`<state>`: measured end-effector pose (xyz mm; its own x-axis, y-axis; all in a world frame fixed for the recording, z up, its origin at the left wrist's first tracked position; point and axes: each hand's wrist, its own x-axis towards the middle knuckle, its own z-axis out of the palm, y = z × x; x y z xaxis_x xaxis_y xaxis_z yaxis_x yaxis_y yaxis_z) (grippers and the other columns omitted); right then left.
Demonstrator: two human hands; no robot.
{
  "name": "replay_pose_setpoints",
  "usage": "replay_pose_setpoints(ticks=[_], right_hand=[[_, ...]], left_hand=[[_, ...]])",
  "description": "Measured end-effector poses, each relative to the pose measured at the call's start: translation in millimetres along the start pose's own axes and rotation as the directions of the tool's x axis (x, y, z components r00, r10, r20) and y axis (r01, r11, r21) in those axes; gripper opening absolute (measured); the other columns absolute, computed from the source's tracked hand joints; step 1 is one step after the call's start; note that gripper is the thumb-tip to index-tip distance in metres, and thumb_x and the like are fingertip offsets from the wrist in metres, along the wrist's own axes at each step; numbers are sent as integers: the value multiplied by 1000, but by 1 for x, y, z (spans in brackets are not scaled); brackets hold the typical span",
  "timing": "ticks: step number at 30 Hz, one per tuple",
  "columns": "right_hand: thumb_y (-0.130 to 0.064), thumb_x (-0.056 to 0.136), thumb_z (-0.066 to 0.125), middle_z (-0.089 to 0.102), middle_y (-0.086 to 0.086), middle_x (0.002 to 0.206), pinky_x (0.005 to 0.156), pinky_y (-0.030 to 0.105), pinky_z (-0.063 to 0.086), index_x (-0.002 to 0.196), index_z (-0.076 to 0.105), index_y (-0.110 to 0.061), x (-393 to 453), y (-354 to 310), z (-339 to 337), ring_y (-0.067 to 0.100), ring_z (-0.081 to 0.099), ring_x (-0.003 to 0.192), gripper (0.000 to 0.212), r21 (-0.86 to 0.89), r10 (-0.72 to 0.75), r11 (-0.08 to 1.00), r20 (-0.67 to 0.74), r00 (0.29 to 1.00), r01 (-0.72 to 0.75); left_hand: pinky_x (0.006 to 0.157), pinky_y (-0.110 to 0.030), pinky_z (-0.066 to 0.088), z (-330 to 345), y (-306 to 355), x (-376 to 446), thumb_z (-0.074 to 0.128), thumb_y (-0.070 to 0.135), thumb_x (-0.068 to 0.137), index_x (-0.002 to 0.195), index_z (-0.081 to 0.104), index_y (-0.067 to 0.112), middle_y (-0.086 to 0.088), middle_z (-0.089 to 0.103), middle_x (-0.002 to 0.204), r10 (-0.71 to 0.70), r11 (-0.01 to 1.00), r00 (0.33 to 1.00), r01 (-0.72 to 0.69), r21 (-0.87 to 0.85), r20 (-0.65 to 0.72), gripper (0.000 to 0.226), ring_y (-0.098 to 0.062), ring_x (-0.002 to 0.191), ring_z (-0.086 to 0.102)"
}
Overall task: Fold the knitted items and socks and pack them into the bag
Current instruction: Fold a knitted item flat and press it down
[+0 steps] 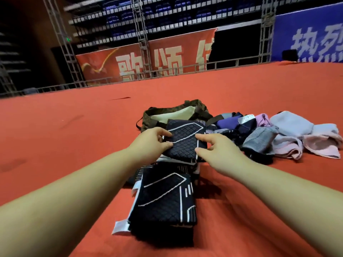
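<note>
- A folded dark knitted piece (pixel 182 140) with a diamond weave and white lines sits lifted above the red carpet (pixel 74 138), just in front of the bag.
- The left hand (pixel 151 143) pinches its left edge, thumb below and fingers curled over the top.
- The right hand (pixel 216 147) takes the right edge, thumb at the lower corner and forefinger along the upper side; the other fingers look loosely bent, though how firmly they hold I cannot tell.
- Under and nearer the camera lies a stack of dark knitted items (pixel 163 201) of the same pattern, with white labels sticking out at its left side.
- The bag (pixel 154 118), olive-brown with a pale lining, stands open on the carpet just behind the held piece, its handles slack.
- To the right of the bag lies a heap of socks (pixel 289 136) and small knits in purple, grey, lilac and pink, touching one another.
- Beyond the carpet run a low metal railing (pixel 185 68), a red banner (pixel 144 60) with white characters, a blue banner (pixel 311 34), and metal trusses before dark tiered seating.
</note>
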<state>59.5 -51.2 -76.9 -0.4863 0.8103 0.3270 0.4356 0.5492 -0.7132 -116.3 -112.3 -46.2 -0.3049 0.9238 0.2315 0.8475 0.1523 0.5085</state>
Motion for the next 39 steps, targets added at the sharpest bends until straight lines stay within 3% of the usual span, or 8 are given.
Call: replay_pose_setpoints(ticks=[5, 8, 11, 15, 19, 23, 34, 39], right_hand=[[-24, 88, 56, 57, -2, 134, 89, 20, 40, 135, 52, -23, 18, 10, 23, 12, 60, 102, 47, -100, 64, 993, 82, 995, -56], [-30, 86, 56, 56, 0, 134, 95, 24, 39, 132, 55, -27, 22, 17, 30, 17, 55, 112, 45, -166, 107, 982, 95, 990, -90], [-41, 85, 53, 32, 2, 150, 114, 37, 22, 136, 46, -36, 25, 20, 30, 23, 25, 139, 51, -343, 101, 937, 103, 990, -60], [-37, 91, 41, -2, 1, 160, 119, 40, 3, 149, 23, -30, 33, 17, 21, 18, -5, 146, 61, -469, -20, 872, 251, 968, 140], [-44, 98, 30, -6, 2, 160, 119, 37, 0, 151, 15, -25, 42, 18, 25, 15, -8, 146, 59, -523, -56, 816, 354, 934, 247], [-58, 95, 23, -2, 0, 160, 118, 35, 2, 152, 12, -24, 43, 27, 31, 12, -5, 146, 67, -508, -34, 826, 384, 923, 242], [-57, 95, 28, 0, -1, 160, 117, 29, 0, 151, 12, -24, 46, 40, 38, 10, -3, 146, 68, -372, -10, 908, 442, 897, 193], [-59, 95, 25, 5, 1, 160, 118, 34, 9, 151, 16, -24, 36, 37, 37, 14, 5, 146, 67, -474, -57, 852, 340, 939, 224]], left_hand=[[71, -27, 42, 9, -18, 18, 64, 25, 89, 118, 62, 19, 4, 55, 71, -40, 997, 997, 36, 75, 58, 30, -18, 74, 57], [86, -26, 43, 13, -24, 23, 63, 27, 90, 121, 62, 20, -7, 65, 111, -82, 989, 991, 67, 134, 109, 32, -24, 107, 59], [100, -31, 38, 15, -30, 24, 58, 34, 89, 127, 55, 27, -7, 49, 133, -65, 938, 989, 16, 347, 130, 39, -25, 122, 47], [116, -34, 16, 13, -28, 27, 49, 20, 89, 148, 23, 28, 0, 11, 159, 158, 774, 949, -291, 562, 274, 66, -17, 145, 11], [117, -27, 5, 14, -20, 37, 38, 10, 91, 152, 4, 21, 2, -5, 160, 37, 763, 897, -310, 567, 441, 70, -13, 147, -1], [115, -24, 5, 14, -22, 47, 35, 12, 95, 153, 7, 20, 5, -2, 160, -61, 824, 889, -212, 525, 455, 64, -14, 147, 4], [116, -29, -2, 27, -47, 48, 26, 14, 100, 152, 4, 20, 4, -6, 159, -89, 916, 858, -128, 379, 506, 57, -17, 147, -5], [119, -38, 1, 27, -34, 51, 29, 22, 98, 151, 1, 27, 7, -5, 159, -197, 762, 860, -169, 625, 472, 60, -18, 147, -4]])
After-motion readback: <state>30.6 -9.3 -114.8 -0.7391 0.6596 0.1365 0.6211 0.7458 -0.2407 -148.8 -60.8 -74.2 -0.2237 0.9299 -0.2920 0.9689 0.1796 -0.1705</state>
